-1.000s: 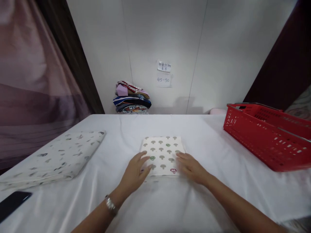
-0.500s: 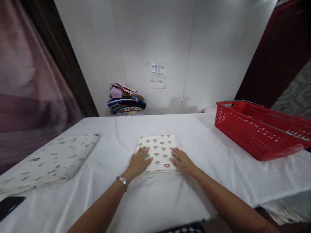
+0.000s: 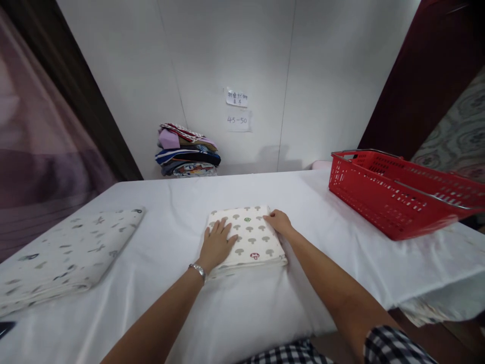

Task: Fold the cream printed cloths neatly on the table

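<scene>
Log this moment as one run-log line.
left hand: flat on folded mushroom-print cloth | right hand: at its far right corner | red basket: right, apart

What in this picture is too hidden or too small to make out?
All in the head view:
- Notes on the wall: the upper one's writing is too small to read.
- Inside of the red basket: hidden by its near wall.
- Mushroom cloth: partly covered by the left hand; the right hand hides its far right corner.
- Dark thing at bottom left: cut off by the frame edge.
</scene>
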### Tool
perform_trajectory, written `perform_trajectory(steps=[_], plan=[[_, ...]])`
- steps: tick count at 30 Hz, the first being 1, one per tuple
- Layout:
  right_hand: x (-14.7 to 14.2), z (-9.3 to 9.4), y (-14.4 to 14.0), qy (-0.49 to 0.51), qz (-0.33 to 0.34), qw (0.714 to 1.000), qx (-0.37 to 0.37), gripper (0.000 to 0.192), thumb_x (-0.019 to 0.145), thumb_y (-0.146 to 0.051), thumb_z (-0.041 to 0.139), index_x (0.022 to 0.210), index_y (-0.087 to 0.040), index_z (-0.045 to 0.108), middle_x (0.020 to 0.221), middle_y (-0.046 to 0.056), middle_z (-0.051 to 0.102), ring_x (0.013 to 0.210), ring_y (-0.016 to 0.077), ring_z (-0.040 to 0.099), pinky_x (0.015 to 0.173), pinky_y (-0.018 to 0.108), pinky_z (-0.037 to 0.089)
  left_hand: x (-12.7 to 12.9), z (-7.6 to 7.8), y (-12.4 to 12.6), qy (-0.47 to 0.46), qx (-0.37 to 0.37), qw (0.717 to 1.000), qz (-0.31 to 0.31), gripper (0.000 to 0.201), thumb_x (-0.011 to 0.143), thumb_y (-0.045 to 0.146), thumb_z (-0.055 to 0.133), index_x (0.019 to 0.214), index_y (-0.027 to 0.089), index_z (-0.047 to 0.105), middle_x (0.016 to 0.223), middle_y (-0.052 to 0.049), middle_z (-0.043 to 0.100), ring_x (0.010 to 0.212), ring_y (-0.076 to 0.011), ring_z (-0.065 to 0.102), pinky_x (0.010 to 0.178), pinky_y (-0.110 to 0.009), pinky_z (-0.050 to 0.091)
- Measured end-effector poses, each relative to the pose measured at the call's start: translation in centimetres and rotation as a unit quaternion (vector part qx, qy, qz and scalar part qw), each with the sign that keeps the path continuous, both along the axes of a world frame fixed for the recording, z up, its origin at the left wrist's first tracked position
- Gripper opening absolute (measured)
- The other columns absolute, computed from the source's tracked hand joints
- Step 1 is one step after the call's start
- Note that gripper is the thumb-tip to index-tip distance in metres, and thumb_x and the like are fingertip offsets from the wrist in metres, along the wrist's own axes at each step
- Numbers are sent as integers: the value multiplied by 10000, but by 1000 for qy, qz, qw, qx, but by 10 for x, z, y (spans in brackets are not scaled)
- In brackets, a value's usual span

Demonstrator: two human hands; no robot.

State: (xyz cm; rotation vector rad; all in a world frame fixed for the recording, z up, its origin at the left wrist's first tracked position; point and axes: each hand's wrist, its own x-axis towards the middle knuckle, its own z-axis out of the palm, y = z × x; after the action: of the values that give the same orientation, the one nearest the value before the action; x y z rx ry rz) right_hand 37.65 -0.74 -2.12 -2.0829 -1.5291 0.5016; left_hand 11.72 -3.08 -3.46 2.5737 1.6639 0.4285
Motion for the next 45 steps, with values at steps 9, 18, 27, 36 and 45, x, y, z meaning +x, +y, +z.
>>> perform_trajectory(steps=[9,18,27,36,45], plan=[[-9,1,-1,14,-34,999,25,269,780,-428,598,921,-201,561,894,39,639,798,179,567,627,251,344,1,4,-1,-10,3,1000,1,530,910,487,325,1345,207,445,1509,-90,297,1396,-294,229,1109,-544,205],[-9,-1,6,13,-20,999,22,181,763,-369,625,794,-196,584,846,24,642,784,172,571,631,246,348,-1,-1,1,-36,15,999,-7,504,900,481,357,1324,232,468,1499,-78,323,1389,-302,245,1106,-547,206],[-10,-2,1,13,-26,999,42,320,775,-455,602,966,-206,539,899,37,636,802,182,568,637,253,350,-2,-2,2,-38,5,999,-6,532,898,503,350,1335,220,455,1507,-76,304,1393,-302,236,1109,-545,200],[-8,-12,10,49,-34,995,78,218,755,-365,619,904,-220,556,858,-13,615,776,143,558,662,235,373,-2,-1,2,-42,5,999,-5,524,899,508,338,1330,233,456,1506,-61,310,1393,-294,238,1110,-541,197],[-2,-16,9,86,4,996,39,211,708,-384,645,673,-185,585,695,-7,612,664,141,540,579,225,339,-2,-2,2,-45,4,999,-2,517,898,508,343,1321,236,464,1508,-58,306,1392,-291,238,1111,-537,195]])
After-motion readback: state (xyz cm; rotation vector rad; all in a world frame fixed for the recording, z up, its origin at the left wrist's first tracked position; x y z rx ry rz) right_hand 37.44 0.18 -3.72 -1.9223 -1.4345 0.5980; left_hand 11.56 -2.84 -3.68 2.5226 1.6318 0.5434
